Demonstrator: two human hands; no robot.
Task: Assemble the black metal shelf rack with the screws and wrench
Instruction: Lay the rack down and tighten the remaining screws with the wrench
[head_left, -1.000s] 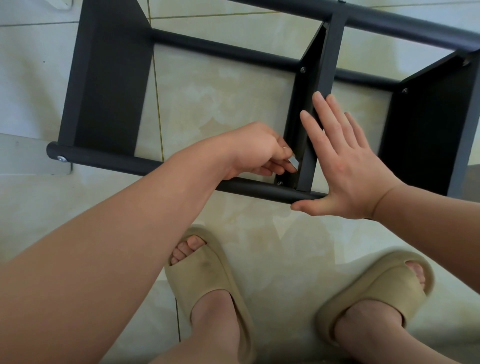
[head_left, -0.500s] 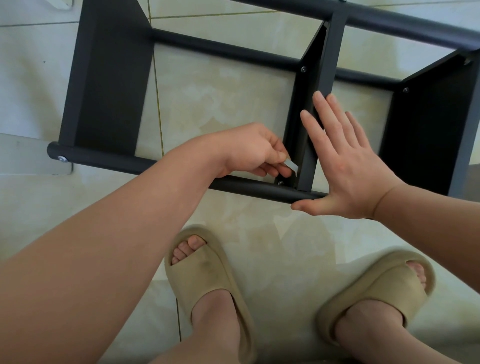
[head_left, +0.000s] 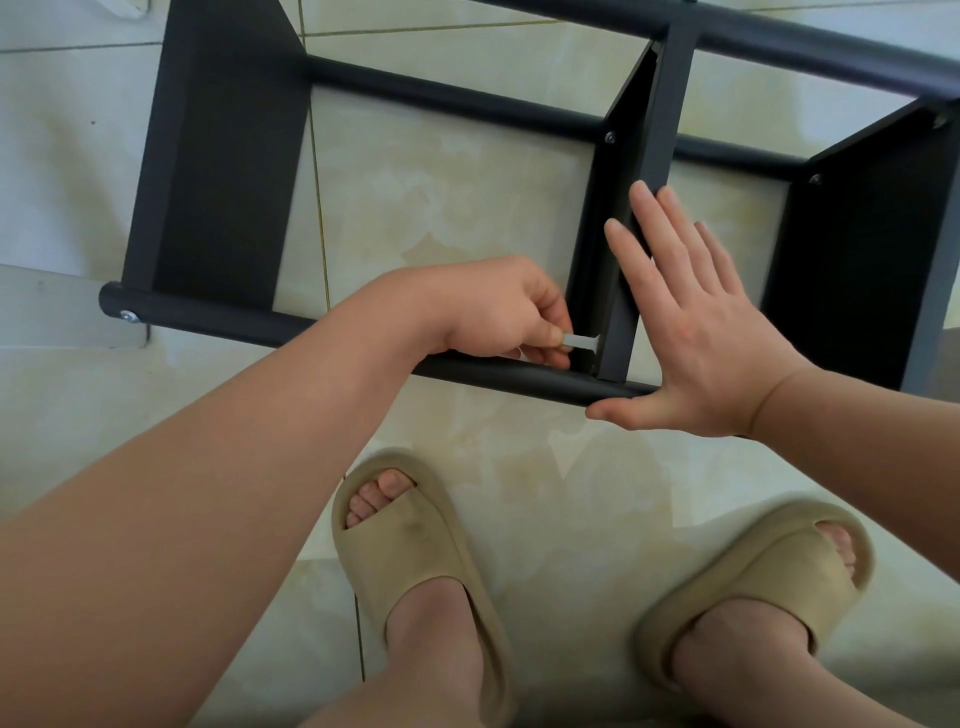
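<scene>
Left grip, out beyond two tan sandals on the tiled floor, clenched in a pinch on a small silver piece; screw or wrench, hard to tell. Flared end of that piece touching the lower end of the middle panel of the black metal rack, just above the near rail. Right grip released, fingers straight, laid flat against the other side of the same panel, thumb by the near rail. Rack lying on the floor, two more rails beyond.
</scene>
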